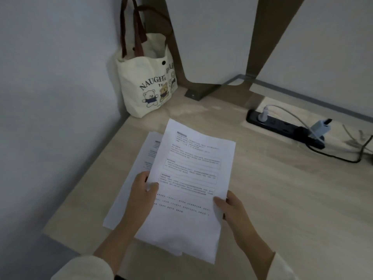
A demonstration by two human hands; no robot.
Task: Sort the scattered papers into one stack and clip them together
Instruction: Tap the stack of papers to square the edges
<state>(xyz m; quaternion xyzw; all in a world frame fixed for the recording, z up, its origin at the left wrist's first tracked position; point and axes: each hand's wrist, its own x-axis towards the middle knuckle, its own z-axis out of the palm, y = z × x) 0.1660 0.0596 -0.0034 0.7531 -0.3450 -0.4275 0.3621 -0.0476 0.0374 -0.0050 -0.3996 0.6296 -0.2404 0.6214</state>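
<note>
Here, the gathering step: the left hand (143, 190) pinches the papers (191, 178) at their left edge and the right hand (232, 209) grips the right, just over the worktop (282, 199). Another sheet (137, 168) sits askew beneath. Squaring the edges likely comes next, then clipping.

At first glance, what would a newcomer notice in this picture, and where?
The central printed sheets, gripped by the left hand at their left edge and the right hand at their right. Then the cream bear-print tote bag in the far left corner, and the black power strip at far right.
</note>
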